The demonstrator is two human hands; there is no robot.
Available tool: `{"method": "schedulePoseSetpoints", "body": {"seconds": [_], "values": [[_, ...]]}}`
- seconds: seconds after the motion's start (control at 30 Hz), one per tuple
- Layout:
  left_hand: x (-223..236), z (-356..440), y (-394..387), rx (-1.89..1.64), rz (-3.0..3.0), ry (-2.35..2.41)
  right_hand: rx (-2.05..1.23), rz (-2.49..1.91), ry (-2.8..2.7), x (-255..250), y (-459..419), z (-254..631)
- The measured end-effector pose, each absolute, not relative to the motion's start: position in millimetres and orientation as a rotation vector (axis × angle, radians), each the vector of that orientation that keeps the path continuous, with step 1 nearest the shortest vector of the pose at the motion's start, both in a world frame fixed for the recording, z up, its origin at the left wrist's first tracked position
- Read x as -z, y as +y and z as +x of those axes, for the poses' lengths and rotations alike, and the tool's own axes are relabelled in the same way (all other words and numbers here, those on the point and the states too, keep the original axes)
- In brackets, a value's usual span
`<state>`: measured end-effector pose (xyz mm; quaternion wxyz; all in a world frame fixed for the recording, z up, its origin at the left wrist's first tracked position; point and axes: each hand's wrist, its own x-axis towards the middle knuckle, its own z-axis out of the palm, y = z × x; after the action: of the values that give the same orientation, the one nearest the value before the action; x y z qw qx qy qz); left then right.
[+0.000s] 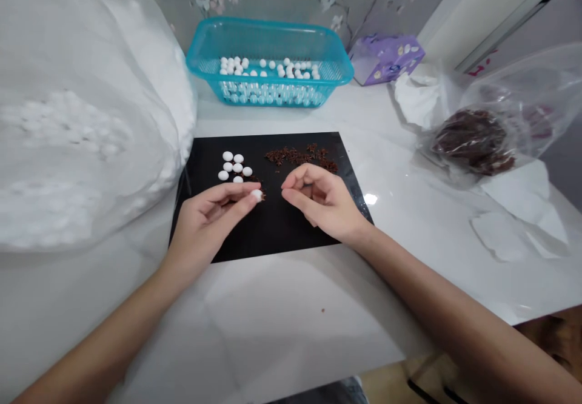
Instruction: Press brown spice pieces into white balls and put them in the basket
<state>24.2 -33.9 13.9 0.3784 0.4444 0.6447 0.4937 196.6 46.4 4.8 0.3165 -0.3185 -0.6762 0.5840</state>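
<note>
My left hand (pixel 211 213) pinches a small white ball (pixel 257 195) between thumb and fingertips, with reddish-brown bits at its right side. To its right, my right hand (pixel 321 201) has thumb and forefinger pressed together; anything between them is too small to make out. Both hands are over a black mat (pixel 277 231). Several white balls (pixel 237 167) lie on the mat beyond my left hand, with a few dark bits beside them. Beyond my right hand is a scattered strip of small reddish-brown pieces (pixel 295 155).
A turquoise basket (pixel 270 26) with several white balls stands behind the mat. At left bulges a big translucent bag (pixel 91 119) of white balls. On the right are a purple packet (pixel 386 58), a clear bag with a brown mass (pixel 475 140), and white paper pieces (pixel 522 201).
</note>
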Motion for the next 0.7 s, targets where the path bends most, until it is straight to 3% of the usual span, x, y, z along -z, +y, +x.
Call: {"method": "schedulePoseSetpoints", "body": {"seconds": [0.23,0.4,0.7], "values": [[-21,-1,-27,-1.118,1.720,1.794,-0.605,-1.107,-2.198,-2,68,213],[-22,-20,-24,-0.959,2.035,1.852,-0.530,-1.217,-2.208,-4,75,217],[-24,-33,-25,-0.801,2.032,2.015,-0.554,-1.255,-2.284,-5,72,217]]}}
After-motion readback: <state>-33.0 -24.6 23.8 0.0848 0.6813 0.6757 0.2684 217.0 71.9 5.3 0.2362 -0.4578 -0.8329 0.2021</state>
